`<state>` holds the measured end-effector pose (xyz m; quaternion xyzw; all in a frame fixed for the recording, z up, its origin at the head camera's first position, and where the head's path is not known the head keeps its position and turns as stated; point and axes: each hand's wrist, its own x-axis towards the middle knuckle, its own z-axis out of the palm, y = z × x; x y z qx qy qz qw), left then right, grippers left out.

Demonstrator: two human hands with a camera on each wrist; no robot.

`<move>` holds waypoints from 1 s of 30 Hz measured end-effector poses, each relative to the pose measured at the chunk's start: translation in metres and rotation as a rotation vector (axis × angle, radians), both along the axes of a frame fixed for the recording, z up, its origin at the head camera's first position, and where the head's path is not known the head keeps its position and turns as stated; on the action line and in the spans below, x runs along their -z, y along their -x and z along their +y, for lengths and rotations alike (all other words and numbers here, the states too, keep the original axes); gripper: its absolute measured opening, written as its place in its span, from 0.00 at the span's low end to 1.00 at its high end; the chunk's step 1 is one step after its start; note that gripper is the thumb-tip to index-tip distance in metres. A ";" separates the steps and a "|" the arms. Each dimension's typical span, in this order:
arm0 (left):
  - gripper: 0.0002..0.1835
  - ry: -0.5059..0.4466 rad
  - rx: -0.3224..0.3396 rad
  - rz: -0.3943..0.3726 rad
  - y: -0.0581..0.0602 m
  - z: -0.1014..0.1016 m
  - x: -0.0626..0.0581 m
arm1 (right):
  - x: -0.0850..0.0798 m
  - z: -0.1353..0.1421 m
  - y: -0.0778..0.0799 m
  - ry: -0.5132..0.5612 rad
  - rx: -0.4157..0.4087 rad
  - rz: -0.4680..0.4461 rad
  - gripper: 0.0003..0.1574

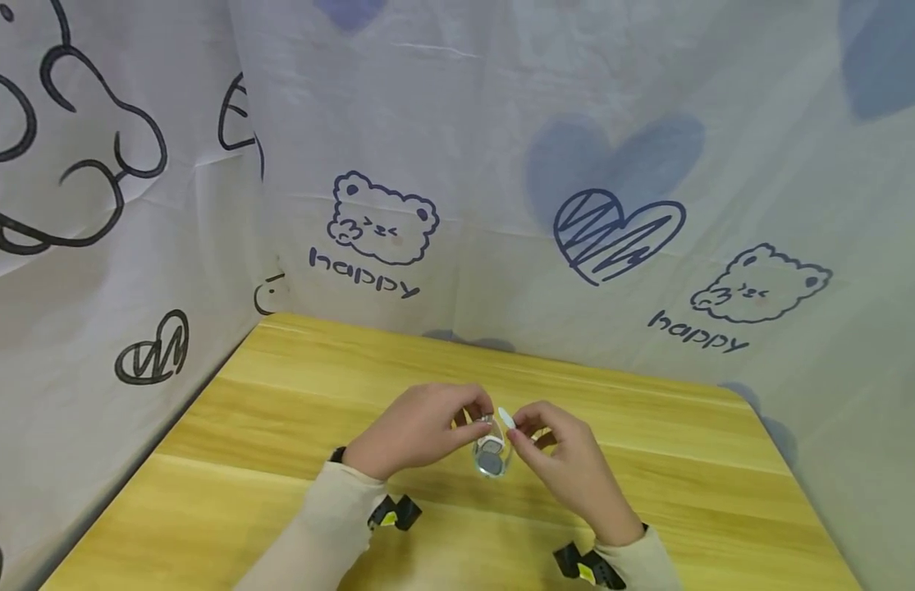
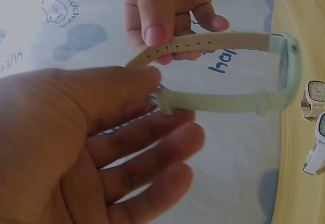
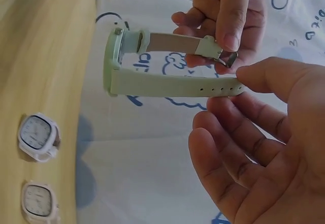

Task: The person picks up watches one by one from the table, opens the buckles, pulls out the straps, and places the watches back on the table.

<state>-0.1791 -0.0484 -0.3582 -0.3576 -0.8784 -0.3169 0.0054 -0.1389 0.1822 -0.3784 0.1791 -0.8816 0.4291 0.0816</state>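
Observation:
A pale green wristwatch (image 3: pixel 162 85) hangs between both hands, strap unfastened and the two ends raised. My left hand (image 1: pixel 427 427) pinches the buckle end between thumb and fingers; the metal buckle (image 3: pixel 227 60) shows in the right wrist view. My right hand (image 1: pixel 568 460) pinches the tip of the holed strap (image 2: pixel 203 42) between thumb and forefinger. The two strap ends are close but apart. The strap's inner side is tan, and the watch case (image 2: pixel 292 66) is at the far end of the loop.
Two more watches lie on the wooden table (image 1: pixel 280 492) beyond the held one: a light square-faced watch (image 3: pixel 38 135) and another pale watch (image 3: pixel 38 201). A white cloth (image 1: pixel 487 271) printed with bears and hearts hangs behind the table and along its left side.

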 end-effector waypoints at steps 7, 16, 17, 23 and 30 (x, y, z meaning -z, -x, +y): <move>0.06 0.092 -0.041 -0.091 0.011 -0.007 0.016 | 0.020 -0.011 0.015 0.039 0.007 -0.094 0.08; 0.09 0.121 -0.154 -0.199 0.045 -0.038 0.061 | 0.060 -0.033 0.053 0.163 0.028 -0.257 0.06; 0.09 0.120 -0.163 -0.212 0.049 -0.041 0.066 | 0.064 -0.035 0.058 0.160 0.029 -0.271 0.06; 0.07 0.075 -0.199 -0.290 0.066 -0.047 0.088 | 0.083 -0.046 0.074 0.027 0.095 -0.245 0.06; 0.06 0.063 -0.276 -0.312 0.078 -0.051 0.108 | 0.084 -0.060 0.082 -0.142 0.118 -0.145 0.06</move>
